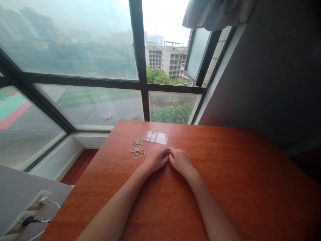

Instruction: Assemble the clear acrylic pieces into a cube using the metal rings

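My left hand and my right hand rest close together on the table, their fingertips meeting in the middle. Both have curled, closed fingers; whatever may lie between them is hidden. Just left of my left hand is a loose group of pale rings, looking like small bands or hoops. A second cluster of rings, some darker or pinkish, lies a little farther back. Beyond my hands, a clear plastic case lies opened flat, with something small and transparent in its left half.
The reddish-brown wooden table reaches up to a dark-framed window, one pane of which stands open. A curtain hangs at the upper right. Plugs with cables sit in wall sockets at the lower left.
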A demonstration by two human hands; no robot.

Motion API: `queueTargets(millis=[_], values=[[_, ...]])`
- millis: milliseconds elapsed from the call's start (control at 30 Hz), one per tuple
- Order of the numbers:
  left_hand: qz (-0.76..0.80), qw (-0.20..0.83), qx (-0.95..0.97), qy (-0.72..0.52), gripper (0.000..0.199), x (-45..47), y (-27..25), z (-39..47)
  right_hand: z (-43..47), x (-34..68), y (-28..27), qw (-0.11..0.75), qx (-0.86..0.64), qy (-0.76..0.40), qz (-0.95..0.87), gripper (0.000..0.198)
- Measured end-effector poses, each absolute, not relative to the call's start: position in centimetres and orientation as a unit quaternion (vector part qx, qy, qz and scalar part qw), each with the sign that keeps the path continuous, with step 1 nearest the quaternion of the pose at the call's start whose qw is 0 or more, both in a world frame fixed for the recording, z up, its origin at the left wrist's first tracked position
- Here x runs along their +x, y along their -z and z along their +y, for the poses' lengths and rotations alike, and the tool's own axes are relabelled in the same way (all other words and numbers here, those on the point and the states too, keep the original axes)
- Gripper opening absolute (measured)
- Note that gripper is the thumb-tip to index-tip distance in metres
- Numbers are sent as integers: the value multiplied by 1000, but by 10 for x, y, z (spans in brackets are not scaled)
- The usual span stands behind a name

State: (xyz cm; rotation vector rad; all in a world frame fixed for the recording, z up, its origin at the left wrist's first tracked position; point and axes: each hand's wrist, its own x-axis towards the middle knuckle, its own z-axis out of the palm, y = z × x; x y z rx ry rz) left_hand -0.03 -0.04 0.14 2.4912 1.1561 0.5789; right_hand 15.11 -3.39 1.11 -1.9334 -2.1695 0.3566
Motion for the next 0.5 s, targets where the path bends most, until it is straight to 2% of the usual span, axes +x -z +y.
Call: queueTargets(millis=[500], values=[[406, 154, 877, -206, 10, 0, 0, 0, -34, 151, -12, 107, -654, -135, -736, 30]])
